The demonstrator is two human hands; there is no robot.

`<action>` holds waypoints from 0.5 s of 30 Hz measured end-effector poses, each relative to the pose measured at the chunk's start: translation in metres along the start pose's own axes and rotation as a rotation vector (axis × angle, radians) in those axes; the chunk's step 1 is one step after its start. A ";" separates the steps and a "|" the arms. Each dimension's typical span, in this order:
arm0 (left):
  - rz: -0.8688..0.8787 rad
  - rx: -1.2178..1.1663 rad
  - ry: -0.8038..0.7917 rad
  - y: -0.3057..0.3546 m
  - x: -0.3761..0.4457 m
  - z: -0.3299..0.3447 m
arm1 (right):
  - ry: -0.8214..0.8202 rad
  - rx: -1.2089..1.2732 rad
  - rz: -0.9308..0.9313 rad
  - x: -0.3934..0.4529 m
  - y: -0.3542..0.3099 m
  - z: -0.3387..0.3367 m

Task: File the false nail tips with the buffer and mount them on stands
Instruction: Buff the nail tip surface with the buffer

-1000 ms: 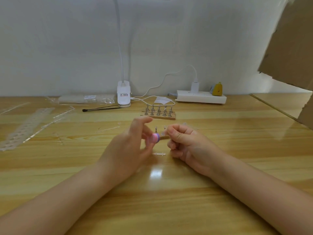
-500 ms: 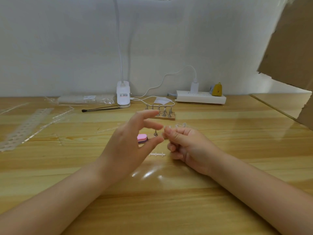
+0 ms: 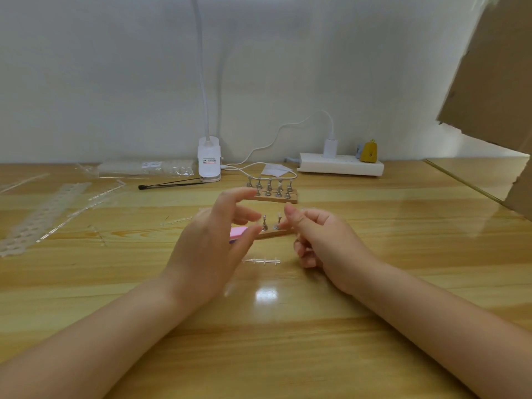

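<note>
The pink buffer [image 3: 238, 234] lies on the wooden table, partly hidden behind my left hand [image 3: 213, 246]. That hand hovers above it with its fingers spread and holds nothing. Just right of the buffer a small wooden base [image 3: 273, 232] carries two metal stands [image 3: 264, 223]. My right hand [image 3: 325, 243] sits close beside this base with curled fingers. Its thumb and forefinger pinch a clear false nail tip [image 3: 302, 210] that is barely visible. A larger wooden base with several stands [image 3: 272, 194] is farther back. A clear plastic sprue [image 3: 263, 260] lies between my hands.
A white clip lamp [image 3: 209, 162], a black brush [image 3: 169, 185] and plastic bags [image 3: 144, 168] line the back. A white power strip [image 3: 341, 167] with a charger is at the back right. Clear strips [image 3: 43, 211] lie at left. Cardboard [image 3: 489, 82] overhangs at right.
My left hand let go of the pink buffer, which now lies on the table, and opened its fingers above it. My right hand stayed beside the small stand base.
</note>
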State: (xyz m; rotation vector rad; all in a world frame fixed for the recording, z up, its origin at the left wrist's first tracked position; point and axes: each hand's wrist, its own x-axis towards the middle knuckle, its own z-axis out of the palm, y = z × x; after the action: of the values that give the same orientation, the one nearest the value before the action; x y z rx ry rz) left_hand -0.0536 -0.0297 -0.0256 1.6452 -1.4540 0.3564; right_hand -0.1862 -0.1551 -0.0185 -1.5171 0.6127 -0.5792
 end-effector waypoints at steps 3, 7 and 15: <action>-0.081 -0.045 -0.069 -0.009 0.001 0.003 | 0.141 -0.364 -0.213 0.001 0.002 -0.008; -0.079 -0.062 -0.115 -0.011 0.001 0.008 | 0.193 -0.772 -0.401 0.003 0.010 -0.010; -0.168 -0.031 -0.175 -0.022 0.004 0.013 | 0.194 -0.984 -0.400 0.008 0.017 -0.007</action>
State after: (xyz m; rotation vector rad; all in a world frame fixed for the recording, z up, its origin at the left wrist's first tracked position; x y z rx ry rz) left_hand -0.0365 -0.0440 -0.0393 1.7951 -1.4279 0.0966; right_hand -0.1861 -0.1657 -0.0358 -2.5668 0.8043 -0.7868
